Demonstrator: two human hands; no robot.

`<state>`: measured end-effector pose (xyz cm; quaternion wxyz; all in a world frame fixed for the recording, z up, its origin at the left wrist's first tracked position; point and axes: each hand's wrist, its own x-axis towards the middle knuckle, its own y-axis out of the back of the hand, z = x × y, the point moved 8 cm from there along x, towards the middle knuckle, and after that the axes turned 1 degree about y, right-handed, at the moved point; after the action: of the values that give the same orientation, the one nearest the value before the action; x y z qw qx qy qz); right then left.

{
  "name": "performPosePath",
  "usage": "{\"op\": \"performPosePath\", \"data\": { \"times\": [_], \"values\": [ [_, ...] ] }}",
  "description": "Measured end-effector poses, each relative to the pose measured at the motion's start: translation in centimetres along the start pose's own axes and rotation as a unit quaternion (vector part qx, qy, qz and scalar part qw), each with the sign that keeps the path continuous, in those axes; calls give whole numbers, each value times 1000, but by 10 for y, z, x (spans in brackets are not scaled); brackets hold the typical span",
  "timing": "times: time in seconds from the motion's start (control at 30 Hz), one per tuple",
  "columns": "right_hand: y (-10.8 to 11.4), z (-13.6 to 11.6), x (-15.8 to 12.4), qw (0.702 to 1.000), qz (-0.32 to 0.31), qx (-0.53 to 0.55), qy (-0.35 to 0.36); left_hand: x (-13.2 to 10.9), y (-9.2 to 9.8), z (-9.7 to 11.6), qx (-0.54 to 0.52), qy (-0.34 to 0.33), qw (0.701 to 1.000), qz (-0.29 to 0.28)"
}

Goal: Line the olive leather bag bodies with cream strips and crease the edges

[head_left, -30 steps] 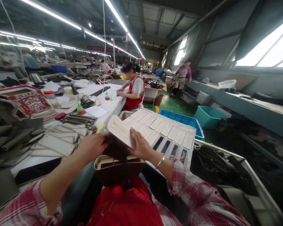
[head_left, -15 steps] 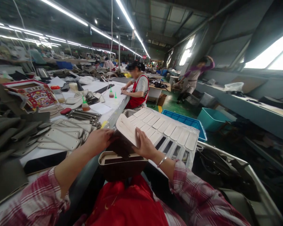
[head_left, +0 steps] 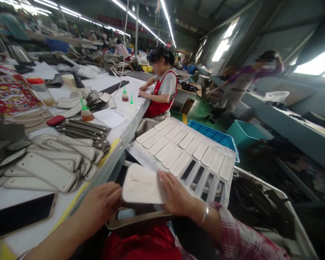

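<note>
Low in front of me is a small dark bag (head_left: pixel 142 221), its mouth facing up and pale stuff visible inside. Its raised flap (head_left: pixel 143 184) shows a cream inner face with a thin crease or line across it. My left hand (head_left: pixel 104 202) has its fingers curled at the flap's left edge. On the opposite side, my right hand (head_left: pixel 178 196) grips the flap's right edge, fingers on the cream face. Right behind the flap lies a board with cream rounded panels (head_left: pixel 173 153) in rows.
Grey straps with snaps (head_left: pixel 47 168), a phone (head_left: pixel 21 216) and a glue bottle (head_left: pixel 86 113) lie on the table to the left. A blue crate (head_left: pixel 213 135) and teal bin (head_left: pixel 243 133) stand beyond the board. A co-worker in a red apron (head_left: pixel 162 88) sits ahead.
The flap has turned so its cream face shows more fully, and the bag sits lower in view. My left hand has moved down and left. The view has tipped down.
</note>
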<state>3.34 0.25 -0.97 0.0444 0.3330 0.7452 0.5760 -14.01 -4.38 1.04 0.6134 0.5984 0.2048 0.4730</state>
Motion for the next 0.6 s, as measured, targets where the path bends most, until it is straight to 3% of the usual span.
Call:
{"op": "performPosePath", "data": {
  "times": [0.13,0.33,0.47,0.6],
  "values": [
    [-15,25,-3,998,-49,14,-23,18,-17,-5,-64,-36,996,-60],
    [-25,41,-6,993,-87,28,-79,13,-52,-23,-128,75,973,-178],
    [-20,36,-11,992,-101,14,-71,-2,-62,-20,-133,91,966,-200],
    [-13,23,-24,996,-61,-31,-60,-18,-63,-9,-105,91,972,-191]
  ]
}}
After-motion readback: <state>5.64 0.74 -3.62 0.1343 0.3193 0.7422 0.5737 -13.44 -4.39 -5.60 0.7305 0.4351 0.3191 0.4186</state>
